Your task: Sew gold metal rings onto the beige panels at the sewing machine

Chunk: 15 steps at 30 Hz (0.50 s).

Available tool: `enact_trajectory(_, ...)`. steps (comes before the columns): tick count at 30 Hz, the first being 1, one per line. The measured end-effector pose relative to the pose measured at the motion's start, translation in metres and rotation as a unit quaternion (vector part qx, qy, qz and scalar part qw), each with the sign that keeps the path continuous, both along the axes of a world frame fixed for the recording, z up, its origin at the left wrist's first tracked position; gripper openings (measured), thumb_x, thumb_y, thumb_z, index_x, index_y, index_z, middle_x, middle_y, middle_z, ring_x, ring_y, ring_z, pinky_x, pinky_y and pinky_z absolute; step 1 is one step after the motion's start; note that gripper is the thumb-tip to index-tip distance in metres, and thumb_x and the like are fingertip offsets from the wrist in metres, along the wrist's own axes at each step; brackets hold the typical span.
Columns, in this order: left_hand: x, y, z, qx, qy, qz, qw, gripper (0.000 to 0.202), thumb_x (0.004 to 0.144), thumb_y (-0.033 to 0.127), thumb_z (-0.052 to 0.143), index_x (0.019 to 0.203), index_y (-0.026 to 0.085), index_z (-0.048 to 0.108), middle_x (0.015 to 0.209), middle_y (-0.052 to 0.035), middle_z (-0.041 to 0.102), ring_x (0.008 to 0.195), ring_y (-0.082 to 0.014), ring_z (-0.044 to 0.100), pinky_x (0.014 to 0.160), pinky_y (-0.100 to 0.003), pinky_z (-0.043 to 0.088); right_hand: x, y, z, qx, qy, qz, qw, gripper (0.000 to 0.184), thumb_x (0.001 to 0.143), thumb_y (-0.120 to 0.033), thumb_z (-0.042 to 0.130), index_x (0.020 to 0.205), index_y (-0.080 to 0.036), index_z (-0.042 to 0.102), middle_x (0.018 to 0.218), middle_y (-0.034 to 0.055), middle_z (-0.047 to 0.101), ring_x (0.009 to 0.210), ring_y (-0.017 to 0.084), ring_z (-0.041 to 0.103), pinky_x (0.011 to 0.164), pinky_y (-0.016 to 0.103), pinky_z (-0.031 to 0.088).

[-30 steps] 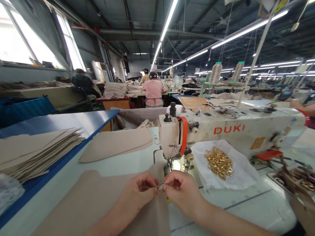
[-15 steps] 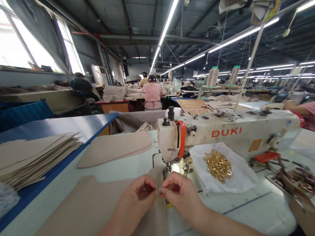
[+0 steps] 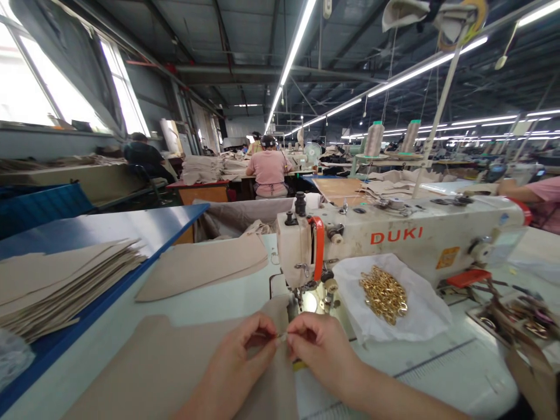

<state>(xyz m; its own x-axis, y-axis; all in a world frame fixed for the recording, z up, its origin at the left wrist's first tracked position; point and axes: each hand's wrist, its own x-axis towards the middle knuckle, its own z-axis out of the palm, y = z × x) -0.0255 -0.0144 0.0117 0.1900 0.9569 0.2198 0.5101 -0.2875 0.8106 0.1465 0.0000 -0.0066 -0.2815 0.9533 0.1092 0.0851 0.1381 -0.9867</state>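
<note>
My left hand (image 3: 238, 359) and my right hand (image 3: 326, 353) meet in front of the sewing machine (image 3: 441, 227), thumb and forefinger of each pinched together. Between the fingertips is a tiny pale piece (image 3: 280, 336), too small to name. Both hands are over a beige fabric panel (image 3: 149, 361) that lies flat on the sewing table and runs toward the needle area. To the right of my right hand, a heap of small gold metal fittings (image 3: 385, 294) lies on a white cloth or bag (image 3: 424, 321).
Stacked beige panels (image 3: 65, 280) lie on a blue-edged table (image 3: 175, 219) at the left. Another beige piece (image 3: 205, 262) is behind the panel. A tray of small parts (image 3: 520, 318) and a brown strap (image 3: 534, 373) are at right. Co-workers sit farther off, one in a pink shirt (image 3: 269, 169).
The view has shifted slightly, so the machine appears a little farther left. Both hands keep their pinch, fingertips still together over the panel.
</note>
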Motion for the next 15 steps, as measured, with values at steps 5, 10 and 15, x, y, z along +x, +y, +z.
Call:
enact_trajectory(5, -0.013, 0.010, -0.004, 0.121, 0.186, 0.051, 0.974, 0.022, 0.086, 0.030, 0.049, 0.101, 0.021, 0.062, 0.106, -0.0079, 0.067, 0.102, -0.0276, 0.061, 0.091, -0.043, 0.048, 0.004, 0.006, 0.004, -0.098, 0.012, -0.021, 0.995, 0.011, 0.071, -0.008, 0.057, 0.066, -0.018, 0.059, 0.049, -0.0078, 0.056, 0.047, 0.009, 0.058, 0.047, 0.017, 0.044)
enact_trajectory(10, -0.009, 0.006, -0.008, 0.119, 0.389, 0.052, 0.912, 0.026, 0.090, 0.020, 0.040, 0.100, 0.018, 0.063, 0.103, -0.0112, 0.063, 0.098, -0.0297, 0.057, 0.084, -0.048, 0.048, 0.007, 0.013, 0.012, -0.150, -0.013, -0.018, 0.988, 0.017, 0.073, -0.004, 0.055, 0.064, -0.017, 0.057, 0.047, -0.0083, 0.056, 0.040, 0.007, 0.055, 0.043, 0.015, 0.043)
enact_trajectory(15, 0.000, -0.016, -0.004, 0.114, 0.439, 0.055, 0.889, 0.029, 0.092, 0.017, 0.035, 0.101, 0.018, 0.063, 0.101, -0.0108, 0.061, 0.096, -0.0291, 0.056, 0.080, -0.046, 0.047, -0.004, 0.024, 0.020, -0.190, -0.041, 0.005, 0.981, 0.022, 0.073, -0.001, 0.053, 0.058, -0.017, 0.055, 0.046, -0.0066, 0.058, 0.038, 0.007, 0.056, 0.039, 0.015, 0.043)
